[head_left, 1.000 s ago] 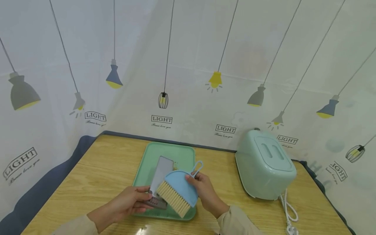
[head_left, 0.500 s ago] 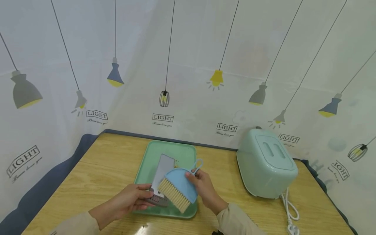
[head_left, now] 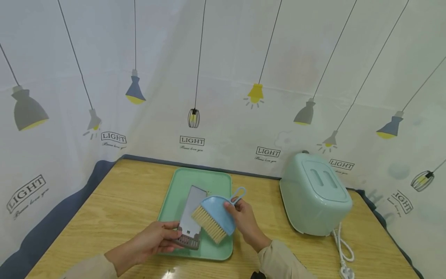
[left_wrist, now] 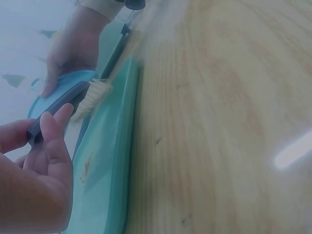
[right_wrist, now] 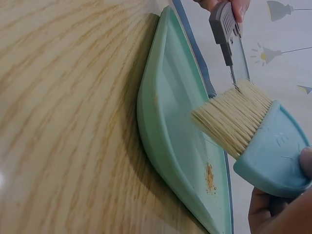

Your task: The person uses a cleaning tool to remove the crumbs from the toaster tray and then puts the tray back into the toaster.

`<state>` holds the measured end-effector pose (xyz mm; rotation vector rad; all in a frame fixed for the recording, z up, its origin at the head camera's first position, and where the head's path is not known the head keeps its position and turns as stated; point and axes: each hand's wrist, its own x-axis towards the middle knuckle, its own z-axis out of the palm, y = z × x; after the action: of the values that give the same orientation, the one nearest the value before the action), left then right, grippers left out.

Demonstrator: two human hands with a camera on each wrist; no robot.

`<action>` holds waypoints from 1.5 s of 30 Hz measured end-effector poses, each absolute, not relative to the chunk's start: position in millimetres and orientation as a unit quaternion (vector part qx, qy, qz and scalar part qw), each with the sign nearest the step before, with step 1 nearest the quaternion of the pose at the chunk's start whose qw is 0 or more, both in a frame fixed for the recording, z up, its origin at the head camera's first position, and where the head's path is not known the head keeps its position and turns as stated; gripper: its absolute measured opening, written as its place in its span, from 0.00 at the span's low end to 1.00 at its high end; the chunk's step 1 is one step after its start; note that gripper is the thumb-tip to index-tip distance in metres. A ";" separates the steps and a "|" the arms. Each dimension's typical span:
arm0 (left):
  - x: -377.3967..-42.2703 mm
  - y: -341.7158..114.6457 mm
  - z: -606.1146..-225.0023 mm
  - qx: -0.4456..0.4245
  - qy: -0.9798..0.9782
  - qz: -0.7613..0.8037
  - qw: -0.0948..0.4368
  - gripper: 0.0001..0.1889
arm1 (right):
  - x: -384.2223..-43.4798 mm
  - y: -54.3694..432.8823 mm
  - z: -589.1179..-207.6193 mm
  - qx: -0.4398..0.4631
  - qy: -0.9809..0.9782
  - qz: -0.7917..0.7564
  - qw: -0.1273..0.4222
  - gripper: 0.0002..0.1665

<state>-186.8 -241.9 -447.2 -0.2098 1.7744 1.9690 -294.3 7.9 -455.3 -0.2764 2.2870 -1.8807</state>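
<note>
My left hand (head_left: 151,242) pinches the grey slotted plastic end of a flat metal crumb tray (head_left: 191,207), thumb on top and fingers beneath. The crumb tray is held over a green serving tray (head_left: 217,178), its far end pointing away. In my right hand (head_left: 247,224) is a small light-blue hand brush (head_left: 219,211) with pale bristles, gripped near its looped handle. The bristles (right_wrist: 234,117) face left and down, right at the crumb tray's right edge. Brown crumbs (right_wrist: 209,178) lie on the green tray below.
A mint-green toaster (head_left: 315,197) stands on the wooden table (head_left: 115,201) to the right, its white cord and plug (head_left: 345,267) lying in front of it. A lamp-printed curtain (head_left: 230,116) hangs behind the table.
The brush has shifted slightly up and to the right, uncovering more of the crumb tray's surface. The left hand has kept its hold on the crumb tray, nearly in place.
</note>
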 end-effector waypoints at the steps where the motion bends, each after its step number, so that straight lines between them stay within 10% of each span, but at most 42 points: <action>1: -186.7 -242.2 -447.0 -0.075 0.648 0.719 0.240 0.39 | -295.1 7.9 -455.1 -0.092 0.768 -0.628 0.083 0.11; 45: -180.9 -242.0 -446.7 -0.052 0.650 0.715 0.253 0.39 | -327.2 12.5 -460.4 -0.128 0.832 -0.537 -0.061 0.12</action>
<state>-180.9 -242.0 -446.7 -0.1426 1.7664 1.9429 -327.2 12.5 -460.4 -0.4192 2.7204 -1.7549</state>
